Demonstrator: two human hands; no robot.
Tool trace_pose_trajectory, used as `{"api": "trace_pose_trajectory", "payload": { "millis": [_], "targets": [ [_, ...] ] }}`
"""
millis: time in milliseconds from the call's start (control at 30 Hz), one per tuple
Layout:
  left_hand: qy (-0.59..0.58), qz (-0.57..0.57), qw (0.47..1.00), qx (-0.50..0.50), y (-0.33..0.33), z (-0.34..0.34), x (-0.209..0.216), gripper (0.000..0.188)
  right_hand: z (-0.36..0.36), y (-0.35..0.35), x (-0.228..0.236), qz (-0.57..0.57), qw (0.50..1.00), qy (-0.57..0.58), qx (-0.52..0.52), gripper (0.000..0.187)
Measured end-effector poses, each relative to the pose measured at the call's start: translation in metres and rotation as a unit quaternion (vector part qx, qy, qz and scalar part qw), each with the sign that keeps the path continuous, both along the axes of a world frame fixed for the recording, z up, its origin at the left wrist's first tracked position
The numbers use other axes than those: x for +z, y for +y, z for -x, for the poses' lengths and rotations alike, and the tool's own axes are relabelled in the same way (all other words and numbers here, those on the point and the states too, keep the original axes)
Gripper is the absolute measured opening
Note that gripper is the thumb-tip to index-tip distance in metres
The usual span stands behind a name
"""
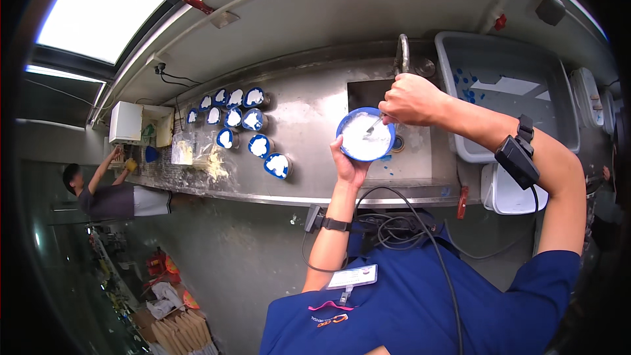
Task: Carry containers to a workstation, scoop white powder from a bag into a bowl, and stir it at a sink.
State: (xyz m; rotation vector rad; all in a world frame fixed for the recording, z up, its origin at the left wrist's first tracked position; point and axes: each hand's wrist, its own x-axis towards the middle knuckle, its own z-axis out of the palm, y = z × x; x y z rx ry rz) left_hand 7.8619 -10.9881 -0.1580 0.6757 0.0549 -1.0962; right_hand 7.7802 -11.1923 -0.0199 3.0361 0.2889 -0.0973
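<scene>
My left hand (353, 169) is closed around a round blue mixing bowl (388, 148) and supports it from below, over the counter beside the sink. White powder or paste (358, 143) fills much of the bowl. In my right hand (413, 100) is a spatula (373, 126), its blade dipping into the white stuff and its handle mostly covered by my fingers. To the left on the steel counter (315, 131) stand several blue-rimmed cups (259, 146) topped with lumpy white plaster.
A faucet (403, 52) rises behind the sink (365, 94). A large grey tub (460, 151) with blue bits stands at the right, a white container (516, 198) nearer. Cables (427, 227) hang before me. Another person (108, 200) works at the far left near a white box (126, 123).
</scene>
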Motion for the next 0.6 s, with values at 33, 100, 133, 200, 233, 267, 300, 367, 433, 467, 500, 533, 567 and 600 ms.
{"api": "trace_pose_trajectory", "payload": {
  "millis": [33, 100, 133, 200, 233, 267, 300, 367, 433, 467, 500, 533, 567, 600],
  "targets": [
    [0.001, 0.000, 1.000, -0.006, 0.002, -0.002, 0.003, 0.075, -0.002, -0.002, 0.006, -0.006, 1.000, -0.001, -0.010, 0.039],
    [-0.003, -0.006, 1.000, -0.002, 0.006, -0.004, 0.003, 0.075, -0.004, -0.006, 0.015, 0.006, 1.000, -0.006, -0.026, 0.037],
    [-0.009, -0.013, 1.000, -0.002, 0.007, -0.005, 0.004, 0.075, -0.005, -0.009, 0.017, 0.010, 0.999, -0.021, -0.023, 0.036],
    [-0.006, -0.004, 1.000, -0.004, 0.008, -0.004, 0.005, 0.076, -0.007, -0.016, 0.014, 0.018, 0.999, -0.027, -0.011, 0.035],
    [-0.002, -0.002, 1.000, -0.003, 0.007, -0.003, 0.006, 0.076, -0.007, -0.020, 0.010, 0.024, 0.999, -0.032, 0.000, 0.034],
    [0.002, 0.001, 1.000, -0.002, 0.007, -0.002, 0.007, 0.076, -0.006, -0.023, 0.005, 0.027, 0.999, -0.032, 0.000, 0.034],
    [0.002, 0.003, 1.000, 0.000, 0.007, -0.002, 0.007, 0.076, -0.006, -0.024, 0.002, 0.018, 0.998, -0.057, -0.006, 0.035],
    [-0.015, -0.019, 1.000, 0.012, 0.008, -0.001, 0.005, 0.076, -0.004, -0.026, -0.007, 0.004, 0.998, -0.032, -0.045, 0.037],
    [-0.010, -0.026, 0.999, 0.023, 0.009, -0.001, 0.006, 0.076, 0.001, -0.019, -0.011, -0.018, 0.995, 0.037, -0.094, 0.041],
    [-0.004, -0.035, 0.999, 0.030, 0.009, -0.001, 0.005, 0.075, 0.004, -0.015, -0.015, -0.027, 0.992, 0.066, -0.109, 0.041],
    [-0.005, -0.032, 0.999, 0.031, 0.009, -0.001, 0.005, 0.075, 0.006, -0.010, -0.012, -0.037, 0.990, 0.077, -0.114, 0.041],
    [0.004, -0.032, 0.999, 0.036, 0.011, -0.001, 0.002, 0.075, 0.008, -0.005, -0.009, -0.047, 0.988, 0.087, -0.120, 0.041],
    [0.012, -0.032, 0.999, 0.041, 0.012, 0.000, 0.000, 0.074, 0.010, -0.001, -0.006, -0.082, 0.983, 0.104, -0.126, 0.042],
    [0.012, -0.031, 0.999, 0.040, 0.011, 0.001, -0.003, 0.074, 0.010, 0.004, -0.007, -0.107, 0.980, 0.111, -0.126, 0.043]
  ]
}}
